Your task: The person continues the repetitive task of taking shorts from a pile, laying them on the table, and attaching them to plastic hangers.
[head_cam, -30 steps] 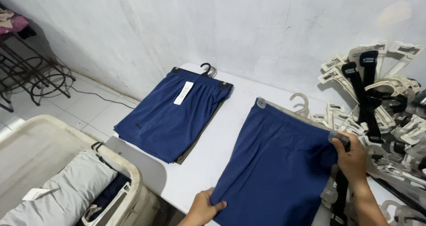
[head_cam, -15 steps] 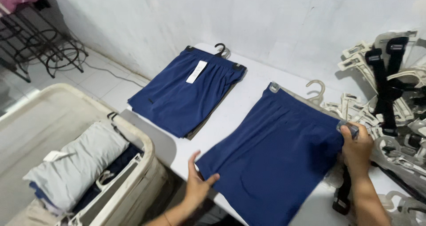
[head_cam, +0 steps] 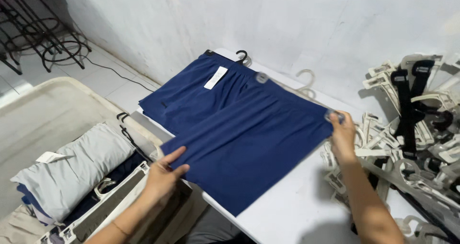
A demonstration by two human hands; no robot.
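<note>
The blue shorts [head_cam: 249,138], on a pale hanger, are held flat over the white table [head_cam: 287,215], left hand [head_cam: 160,174] pinching the hem, right hand [head_cam: 342,134] closed on the hanger clip, and should be laid square on the other blue shorts [head_cam: 191,93].

White rectangular tag [head_cam: 216,77]: lies on the far blue shorts [head_cam: 191,95], near the waistband. Second white tag [head_cam: 50,157]: on the grey folded garment [head_cam: 76,170] in the bin.

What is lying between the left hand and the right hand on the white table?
In the head view, only the blue shorts on a hanger span from the left hand to the right hand; each hand grips one edge.
</note>
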